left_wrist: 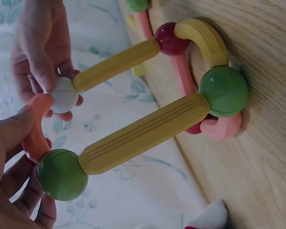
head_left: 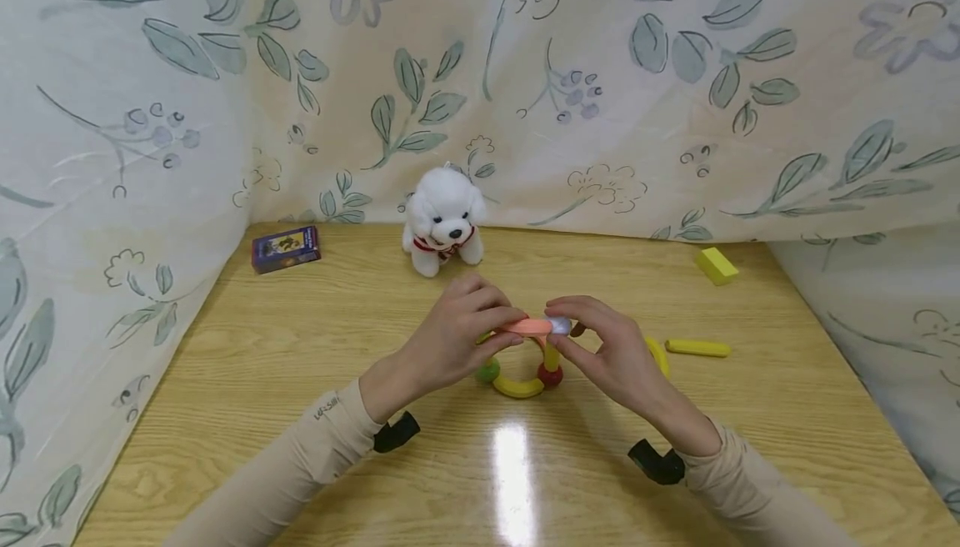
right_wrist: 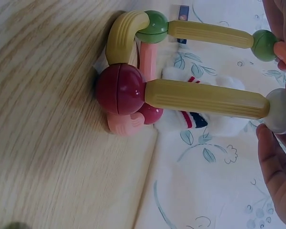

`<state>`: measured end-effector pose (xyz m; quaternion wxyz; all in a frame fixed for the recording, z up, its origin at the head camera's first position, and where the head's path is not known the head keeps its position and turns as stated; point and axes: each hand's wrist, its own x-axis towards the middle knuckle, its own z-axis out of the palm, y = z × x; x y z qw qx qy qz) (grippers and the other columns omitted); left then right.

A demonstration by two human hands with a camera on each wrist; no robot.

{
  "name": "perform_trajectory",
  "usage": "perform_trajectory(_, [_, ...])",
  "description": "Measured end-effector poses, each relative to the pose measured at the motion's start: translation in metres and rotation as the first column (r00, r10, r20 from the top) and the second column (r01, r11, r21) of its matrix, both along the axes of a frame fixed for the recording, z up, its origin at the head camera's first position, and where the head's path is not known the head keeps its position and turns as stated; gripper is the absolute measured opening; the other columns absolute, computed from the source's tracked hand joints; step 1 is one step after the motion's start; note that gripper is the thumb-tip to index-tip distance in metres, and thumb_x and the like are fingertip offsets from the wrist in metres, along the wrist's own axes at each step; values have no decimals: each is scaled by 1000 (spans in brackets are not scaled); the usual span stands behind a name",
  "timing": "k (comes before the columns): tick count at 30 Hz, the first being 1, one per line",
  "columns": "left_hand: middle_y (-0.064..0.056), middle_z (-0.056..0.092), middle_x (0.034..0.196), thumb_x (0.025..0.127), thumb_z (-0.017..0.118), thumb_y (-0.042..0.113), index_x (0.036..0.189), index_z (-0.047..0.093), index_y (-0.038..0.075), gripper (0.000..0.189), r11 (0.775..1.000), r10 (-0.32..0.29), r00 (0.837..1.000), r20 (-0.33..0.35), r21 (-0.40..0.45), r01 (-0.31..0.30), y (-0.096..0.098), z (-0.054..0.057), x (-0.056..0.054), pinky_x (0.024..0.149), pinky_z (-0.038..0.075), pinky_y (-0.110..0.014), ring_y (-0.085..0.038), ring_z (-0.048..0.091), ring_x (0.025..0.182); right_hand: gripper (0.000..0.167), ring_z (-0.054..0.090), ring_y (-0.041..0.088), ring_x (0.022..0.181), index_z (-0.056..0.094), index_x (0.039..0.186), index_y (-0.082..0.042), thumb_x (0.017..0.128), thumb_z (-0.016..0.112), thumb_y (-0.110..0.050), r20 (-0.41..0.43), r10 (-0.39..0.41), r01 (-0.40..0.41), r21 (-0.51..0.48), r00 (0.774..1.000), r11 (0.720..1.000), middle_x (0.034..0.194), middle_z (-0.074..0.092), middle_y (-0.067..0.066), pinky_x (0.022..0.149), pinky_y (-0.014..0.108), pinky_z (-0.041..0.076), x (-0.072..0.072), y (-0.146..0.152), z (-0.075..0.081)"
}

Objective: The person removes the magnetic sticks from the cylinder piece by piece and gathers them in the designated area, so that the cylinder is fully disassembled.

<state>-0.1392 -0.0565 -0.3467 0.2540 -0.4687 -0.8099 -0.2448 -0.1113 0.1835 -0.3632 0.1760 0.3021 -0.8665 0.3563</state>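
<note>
The head view is bright and fairly evenly lit, with a blown-out white streak of glare on the glossy table [head_left: 360, 305] toward the bottom middle, suggesting light from overhead. Soft, faint shadows lie beneath the forearms [head_left: 292, 464]. The patterned cloth [head_left: 525, 155] looks warm at the back and paler, cooler at the left. Both wrist views are dimmer and greyer, with muted colours and soft detail; small highlights sit on a red ball [left_wrist: 172, 39] and a green ball [left_wrist: 224, 90]. In the right wrist view, the fingers [right_wrist: 271, 160] are partly shaded, and a dark, blurred patch marks the lower left corner.
</note>
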Motion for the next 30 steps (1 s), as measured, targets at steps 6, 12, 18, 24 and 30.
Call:
perform_trajectory(6, [4,69,92,83,78,21,96,75,13,16,1000,3,1000,10,3,-3,0,0,0,86,44,-32,-15,54,91,32,61,6,85,67,112,-11,82,76,-3,-16,-2,2,-12,1000,1000,113,68,3,71,21,54,0,-2,-1])
perform_trajectory(12, [3,69,92,83,78,20,96,74,12,16,1000,-1,1000,21,17,1,-1,-1,-1,86,45,-33,-15,55,91,28,61,7,85,67,108,-8,82,73,-1,-23,-14,13,-14,1000,1000,111,68,4,71,21,54,-1,-1,-1])
perform_trajectory(18, [2,66,94,84,76,21,99,74,13,17,1000,22,1000,17,-6,-22,-4,-2,-1,83,45,-32,-16,56,93,29,61,7,86,67,109,-9,82,73,0,-1,-43,43,-26,999,999,111,68,4,70,21,54,-2,2,-1])
perform_trajectory(24, [5,66,95,83,77,26,99,75,18,18,997,44,998,-36,-61,-46,-3,-2,-1,84,42,-35,-17,55,99,30,61,9,85,67,111,-8,82,73,0,-4,-56,56,-20,998,998,111,68,5,71,22,54,-2,1,-4])
perform_trajectory(30, [8,68,91,80,80,28,89,76,24,11,990,50,990,-131,-122,-66,-2,-4,-2,90,44,-39,-18,56,102,31,61,10,85,66,112,-7,83,73,2,10,-52,52,-34,999,998,112,68,6,72,15,50,-1,0,-3])
